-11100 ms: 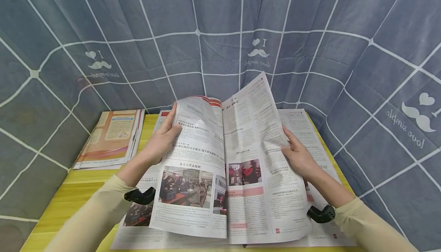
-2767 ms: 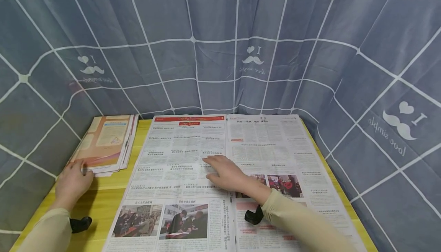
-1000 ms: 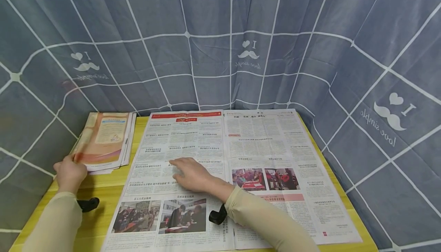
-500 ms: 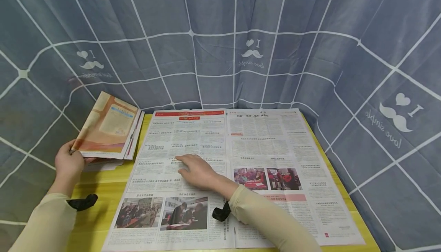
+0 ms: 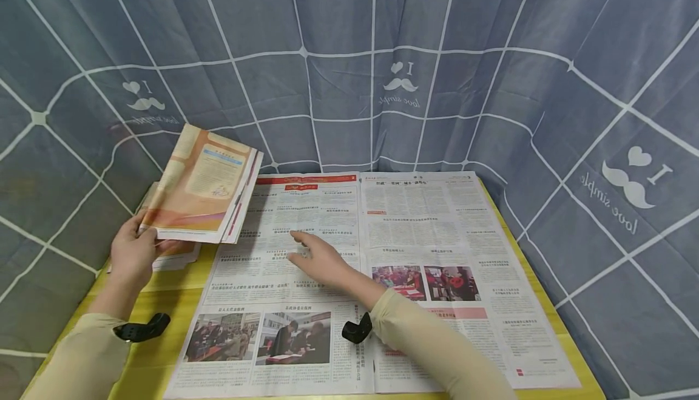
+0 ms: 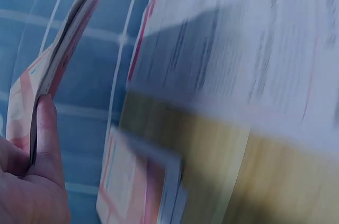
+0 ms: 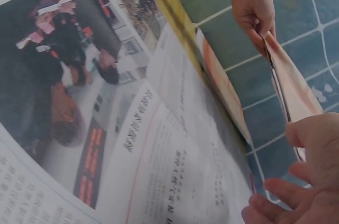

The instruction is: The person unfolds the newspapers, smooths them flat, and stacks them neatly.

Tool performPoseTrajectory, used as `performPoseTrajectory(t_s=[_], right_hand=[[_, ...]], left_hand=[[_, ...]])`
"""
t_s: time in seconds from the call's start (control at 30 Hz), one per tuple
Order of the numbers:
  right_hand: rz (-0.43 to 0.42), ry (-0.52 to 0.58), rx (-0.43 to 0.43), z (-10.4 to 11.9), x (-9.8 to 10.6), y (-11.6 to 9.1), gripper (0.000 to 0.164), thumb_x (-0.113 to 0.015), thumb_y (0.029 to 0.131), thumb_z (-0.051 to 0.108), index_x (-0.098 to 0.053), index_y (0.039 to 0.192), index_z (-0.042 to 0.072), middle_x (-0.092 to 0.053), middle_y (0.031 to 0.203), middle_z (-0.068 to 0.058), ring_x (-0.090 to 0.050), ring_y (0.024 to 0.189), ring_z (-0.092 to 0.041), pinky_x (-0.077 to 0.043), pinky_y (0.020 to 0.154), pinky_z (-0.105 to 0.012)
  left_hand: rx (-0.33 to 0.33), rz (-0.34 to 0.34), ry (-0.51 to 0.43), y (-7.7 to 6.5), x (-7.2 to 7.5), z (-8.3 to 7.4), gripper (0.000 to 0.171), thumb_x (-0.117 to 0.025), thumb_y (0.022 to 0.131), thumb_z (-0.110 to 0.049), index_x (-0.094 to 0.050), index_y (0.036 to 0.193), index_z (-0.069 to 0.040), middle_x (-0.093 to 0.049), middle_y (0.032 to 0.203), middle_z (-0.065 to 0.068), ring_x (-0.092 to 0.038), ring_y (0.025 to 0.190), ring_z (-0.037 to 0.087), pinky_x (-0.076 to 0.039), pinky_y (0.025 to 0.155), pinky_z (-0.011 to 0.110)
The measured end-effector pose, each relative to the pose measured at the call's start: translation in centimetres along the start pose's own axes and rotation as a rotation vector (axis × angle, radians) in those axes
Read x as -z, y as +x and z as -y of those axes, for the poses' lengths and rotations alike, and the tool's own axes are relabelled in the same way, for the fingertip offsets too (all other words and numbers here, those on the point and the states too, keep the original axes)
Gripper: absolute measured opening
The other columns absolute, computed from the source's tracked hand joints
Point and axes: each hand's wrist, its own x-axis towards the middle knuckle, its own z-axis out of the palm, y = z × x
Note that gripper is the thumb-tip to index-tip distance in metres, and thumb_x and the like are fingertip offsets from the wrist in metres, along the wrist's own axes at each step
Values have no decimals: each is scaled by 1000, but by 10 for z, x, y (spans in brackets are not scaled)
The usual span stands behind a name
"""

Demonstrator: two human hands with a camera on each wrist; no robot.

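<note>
My left hand [image 5: 133,248] pinches the lower left corner of a folded newspaper [image 5: 202,187] with an orange printed page. The paper is raised and tilted, overlapping the upper left of a spread newspaper [image 5: 284,291]. In the left wrist view, the thumb lies along the edge of the folded newspaper [image 6: 58,54]. Over the left page of the spread sheets, my right hand [image 5: 324,263] has its fingers apart and holds nothing. The right wrist view shows that hand [image 7: 312,181] with its fingers spread, overlapping the far end of the folded newspaper.
More folded paper with an orange page [image 5: 177,257] lies at the left of the yellow wood-grain table [image 5: 147,351]. A grey-blue curtain [image 5: 338,108] with white grid lines surrounds the table at the back and sides.
My left hand has lifted the folded newspaper off the pile at the left and carried it up and rightward. The right hand has shifted slightly up and right. Earlier, both hands held the large newspaper.
</note>
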Motion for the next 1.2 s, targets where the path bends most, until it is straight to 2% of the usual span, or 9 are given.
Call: performPoseTrajectory(t_s=[0.13,0.23,0.4,0.47,0.6,0.73,0.87,1.03,1.2], right_hand=[[-27,213,-39,-2,7,3,67,-53,106,44,-29,163,19,-45,157,-7,-46,141,-25,-41,111,-40],[-66,359,-69,-3,11,5,75,-53,106,47,-20,165,15,-44,157,-13,-47,140,-27,-41,111,-44],[-144,541,-98,-4,16,8,87,-54,105,47,-6,165,9,-53,147,-17,-59,127,-29,-47,106,-44],[-166,600,-93,-4,17,7,83,-55,106,42,-7,165,9,-60,139,-16,-65,119,-28,-51,101,-43],[-223,708,-72,-5,19,3,66,-56,107,25,-20,161,13,-66,130,-11,-68,114,-24,-55,93,-38],[-278,729,-75,-8,24,-5,58,-52,107,15,-24,158,16,-63,135,-7,-66,119,-22,-55,94,-34],[-313,714,-90,-15,31,-12,56,-47,107,9,-24,158,18,-62,136,-8,-65,119,-23,-54,96,-36],[-340,672,-115,-27,41,-20,59,-45,107,6,-23,160,22,-62,134,-9,-67,115,-24,-55,93,-37],[-368,647,-153,-37,51,-27,63,-46,107,6,-21,163,22,-61,136,-10,-68,112,-26,-57,90,-38]], left_hand=[[-14,103,54,-11,-27,6,61,-32,107,-3,-13,165,-7,-40,129,16,-61,84,5,-57,71,19],[-13,175,96,-19,-50,10,62,-31,108,-4,-6,165,-6,-29,145,26,-56,89,7,-57,75,20],[-3,279,90,-33,-83,18,61,-31,110,-6,-4,165,-4,-14,159,28,-52,93,8,-56,82,21],[1,310,73,-39,-94,21,60,-31,111,-7,-5,165,-4,-17,158,28,-54,95,8,-56,82,22],[17,351,44,-49,-113,26,58,-31,111,-8,-7,165,-6,-25,157,27,-60,104,9,-57,86,26],[36,375,46,-58,-130,32,58,-32,111,-8,-12,165,-7,-33,153,27,-65,108,13,-57,88,31],[56,407,99,-64,-142,37,59,-36,111,-8,-13,164,-7,-36,152,25,-67,106,19,-57,89,35],[74,453,174,-68,-152,42,65,-44,108,-5,-12,165,-8,-37,154,26,-70,104,26,-58,88,40],[82,522,167,-69,-164,45,66,-47,108,-8,-14,165,-12,-42,150,27,-69,107,31,-57,89,44]])
